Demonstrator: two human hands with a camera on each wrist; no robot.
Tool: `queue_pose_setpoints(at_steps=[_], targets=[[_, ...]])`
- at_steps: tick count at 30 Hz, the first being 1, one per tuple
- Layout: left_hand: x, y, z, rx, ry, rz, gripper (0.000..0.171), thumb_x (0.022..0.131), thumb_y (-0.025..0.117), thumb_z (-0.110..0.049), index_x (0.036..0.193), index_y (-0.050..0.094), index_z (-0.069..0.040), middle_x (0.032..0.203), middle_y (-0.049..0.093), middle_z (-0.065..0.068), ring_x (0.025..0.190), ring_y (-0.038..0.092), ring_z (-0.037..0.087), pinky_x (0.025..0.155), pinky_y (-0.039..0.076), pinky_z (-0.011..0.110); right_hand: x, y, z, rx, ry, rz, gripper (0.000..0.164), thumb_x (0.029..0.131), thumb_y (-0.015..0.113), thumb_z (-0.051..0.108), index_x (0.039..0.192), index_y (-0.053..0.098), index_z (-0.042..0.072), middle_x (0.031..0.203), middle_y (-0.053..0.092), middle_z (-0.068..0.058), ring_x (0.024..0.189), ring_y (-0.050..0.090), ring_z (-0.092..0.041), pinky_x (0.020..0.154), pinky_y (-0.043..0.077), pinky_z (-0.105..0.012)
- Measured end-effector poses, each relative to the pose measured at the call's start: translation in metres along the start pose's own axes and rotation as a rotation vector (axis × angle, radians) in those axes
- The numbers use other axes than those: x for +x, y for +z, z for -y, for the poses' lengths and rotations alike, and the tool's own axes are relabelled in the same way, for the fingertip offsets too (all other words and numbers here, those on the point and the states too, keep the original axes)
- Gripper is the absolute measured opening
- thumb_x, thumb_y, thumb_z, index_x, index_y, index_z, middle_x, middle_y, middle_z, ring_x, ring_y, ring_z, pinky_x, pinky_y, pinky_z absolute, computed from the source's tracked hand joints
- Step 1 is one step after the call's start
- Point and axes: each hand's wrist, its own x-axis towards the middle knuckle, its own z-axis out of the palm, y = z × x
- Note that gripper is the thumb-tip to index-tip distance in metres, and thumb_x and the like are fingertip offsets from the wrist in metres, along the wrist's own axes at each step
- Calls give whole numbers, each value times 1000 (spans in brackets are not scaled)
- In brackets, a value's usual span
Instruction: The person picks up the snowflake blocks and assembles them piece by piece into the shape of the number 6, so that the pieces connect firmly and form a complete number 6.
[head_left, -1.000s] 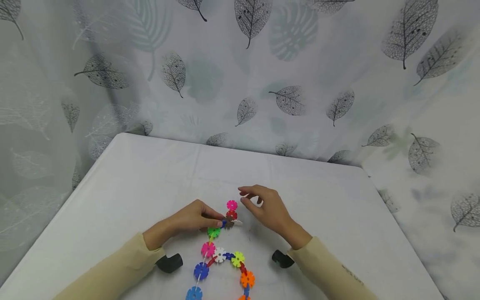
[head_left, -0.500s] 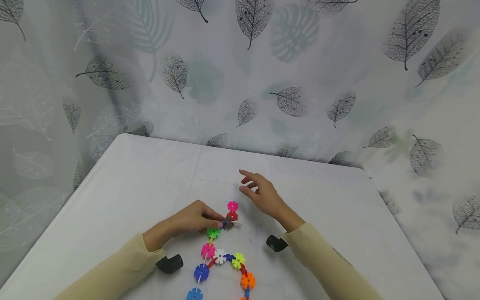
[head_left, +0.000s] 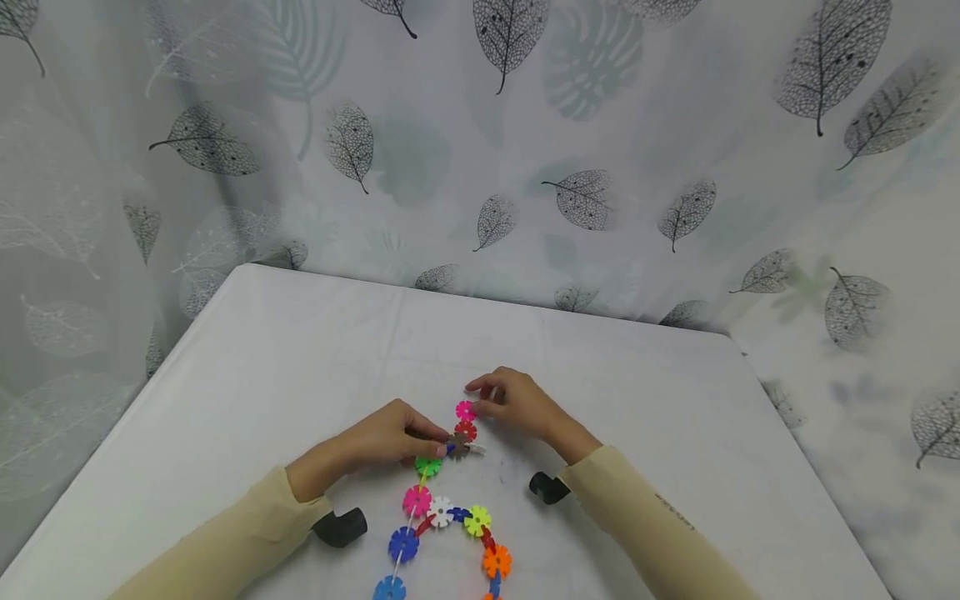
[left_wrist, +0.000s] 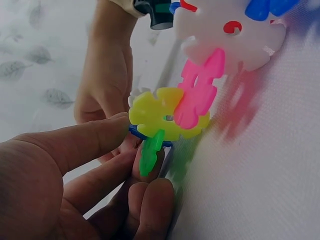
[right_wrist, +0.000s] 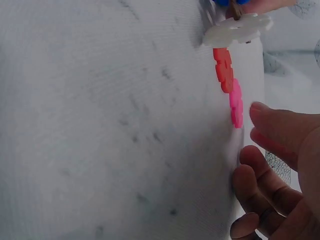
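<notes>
A chain of interlocking notched plastic snowflake discs runs up the white table. My left hand (head_left: 390, 433) pinches it at a dark blue disc (left_wrist: 137, 132), between the green disc (head_left: 428, 466) and the brown disc (head_left: 457, 446). Beyond the brown one, a white disc (right_wrist: 237, 30) juts out sideways and a red disc (right_wrist: 224, 70) leads to the pink end disc (right_wrist: 236, 104). My right hand (head_left: 521, 408) is beside that pink end, fingers loosely bent; the right wrist view shows a small gap between thumb and disc. Nothing is held in it.
Nearer me the chain continues with a pink disc (head_left: 417, 501) and a blue disc (head_left: 403, 544). A side branch with a yellow disc (head_left: 476, 521) and an orange disc (head_left: 497, 561) curves right. A leaf-patterned curtain (head_left: 420, 158) hangs behind the table (head_left: 637, 375).
My right hand moved away from the chain's end toward the back, then came down and in, close to the pink disc. My left hand kept its place on the chain.
</notes>
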Motion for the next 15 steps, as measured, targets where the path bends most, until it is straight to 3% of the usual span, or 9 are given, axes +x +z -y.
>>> queue_pose_setpoints(at_steps=[6, 9, 15], targets=[[-1, 0, 1, -2, 1, 4, 31, 93, 75, -22, 119, 75, -4, 96, 73, 0, 68, 53, 15, 61, 46, 28, 0, 3, 2, -24, -15, 23, 26, 89, 80, 24, 115, 75, 21, 99, 59, 6, 84, 54, -13, 74, 50, -30], [-1, -1, 0, -4, -6, -6, 29, 95, 73, -24, 117, 76, -6, 85, 69, -1, 66, 52, 15, 61, 45, 29, 0, 4, 2, -25, -8, 31, 22, 89, 80, 22, 111, 75, 21, 98, 59, 6, 84, 54, -13, 74, 50, -29], [0, -1, 2, -21, -19, -53, 29, 101, 65, -31, 99, 80, -7, 65, 54, 1, 60, 52, 15, 61, 49, 30, -3, 1, 4, 36, 30, 30, 21, 87, 82, 18, 106, 72, 18, 96, 61, 5, 84, 57, -14, 76, 51, -30]])
